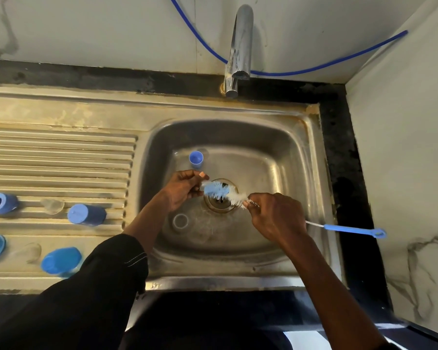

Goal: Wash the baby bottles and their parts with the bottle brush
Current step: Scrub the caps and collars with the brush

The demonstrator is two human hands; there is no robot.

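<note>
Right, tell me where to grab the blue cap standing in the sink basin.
Pinch the blue cap across its round side wall, coming down from above: it stands upright on the sink floor, free all round, just beyond the left hand. Free one hand from the bottle brush first.

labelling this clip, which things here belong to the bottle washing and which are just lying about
For the job: bottle brush, held in the left hand and right hand; blue cap and clear part in the sink; blue parts and clear pieces on the drainboard; tap.
Just there: blue hose on the wall; black counter edge.
</note>
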